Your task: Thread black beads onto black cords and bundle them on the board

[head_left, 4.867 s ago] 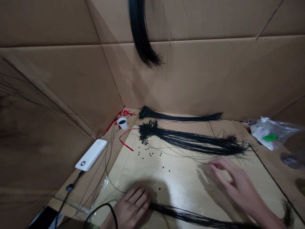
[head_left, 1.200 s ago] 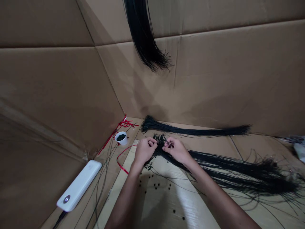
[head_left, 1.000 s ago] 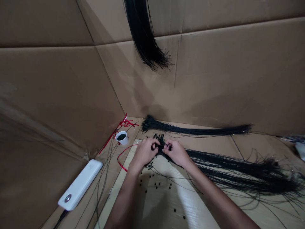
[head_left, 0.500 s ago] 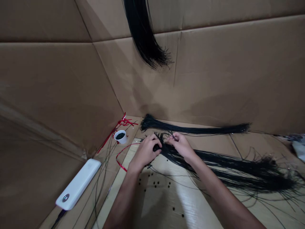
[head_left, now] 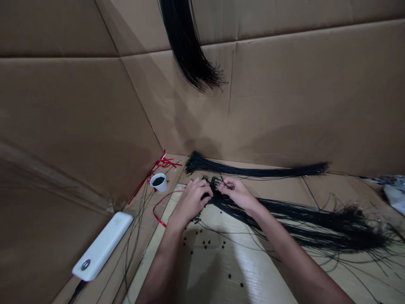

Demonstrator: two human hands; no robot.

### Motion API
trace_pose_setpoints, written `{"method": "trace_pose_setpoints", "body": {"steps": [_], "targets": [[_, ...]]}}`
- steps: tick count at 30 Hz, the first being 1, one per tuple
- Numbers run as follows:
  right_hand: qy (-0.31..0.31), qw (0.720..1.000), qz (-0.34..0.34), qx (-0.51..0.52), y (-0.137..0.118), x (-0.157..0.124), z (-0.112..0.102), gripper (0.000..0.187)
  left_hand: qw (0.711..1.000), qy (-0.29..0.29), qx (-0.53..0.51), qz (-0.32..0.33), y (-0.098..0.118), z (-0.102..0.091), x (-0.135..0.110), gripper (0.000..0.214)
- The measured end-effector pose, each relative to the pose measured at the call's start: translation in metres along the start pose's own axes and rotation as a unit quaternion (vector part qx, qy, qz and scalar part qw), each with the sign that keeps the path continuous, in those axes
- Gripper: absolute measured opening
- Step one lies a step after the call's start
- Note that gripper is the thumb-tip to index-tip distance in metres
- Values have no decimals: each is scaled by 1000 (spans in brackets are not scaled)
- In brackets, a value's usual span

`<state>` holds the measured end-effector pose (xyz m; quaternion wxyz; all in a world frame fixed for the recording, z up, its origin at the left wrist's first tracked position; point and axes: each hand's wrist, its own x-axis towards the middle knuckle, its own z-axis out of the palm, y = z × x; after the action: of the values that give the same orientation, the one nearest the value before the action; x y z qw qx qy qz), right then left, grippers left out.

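Left hand (head_left: 190,203) curled shut on long black thin-cord bundle (head_left: 284,217); right hand (head_left: 238,195) pinching its strands; small round black beads (head_left: 205,244) just below.

Cardboard walls (head_left: 284,105) close off the back and left. A long black wire bundle (head_left: 300,223) blocks the way right of the right hand (head_left: 237,195), and another bundle (head_left: 253,171) lies behind it. A white paper cup (head_left: 158,182) and red ties (head_left: 161,162) stand left of the left hand (head_left: 190,202). Toward the person, a hand can pass over the pale board (head_left: 215,270), above low black beads (head_left: 205,245).
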<state>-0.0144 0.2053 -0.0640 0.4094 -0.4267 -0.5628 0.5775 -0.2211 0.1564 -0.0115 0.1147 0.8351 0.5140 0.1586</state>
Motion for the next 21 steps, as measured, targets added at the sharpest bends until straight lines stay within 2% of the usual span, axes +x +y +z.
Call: {"method": "trace_pose_setpoints", "body": {"steps": [4,8,11,13,15,17,19,21], "targets": [[-27,1000,-8,-7,-11,-5,0,30,1000,22,-17,9,2,-9,0,10],[-76,997,-16,-12,-21,-12,4,30,996,83,-34,10,10,-18,2,13],[-76,997,-13,-15,-20,-10,3,33,986,159,-43,-24,16,-16,4,11],[-46,999,-11,-10,-16,-6,0,36,975,201,-50,-81,17,-9,6,12],[-12,1000,-6,4,-11,-3,-3,36,969,190,-57,-148,18,1,8,10],[6,1000,5,24,-9,-1,-3,39,967,151,-60,-196,18,12,10,14],[9,999,25,48,-8,-2,-1,45,965,127,-59,-220,19,23,11,19],[7,997,42,69,-7,-3,2,49,961,129,-58,-239,21,30,12,17]]}}
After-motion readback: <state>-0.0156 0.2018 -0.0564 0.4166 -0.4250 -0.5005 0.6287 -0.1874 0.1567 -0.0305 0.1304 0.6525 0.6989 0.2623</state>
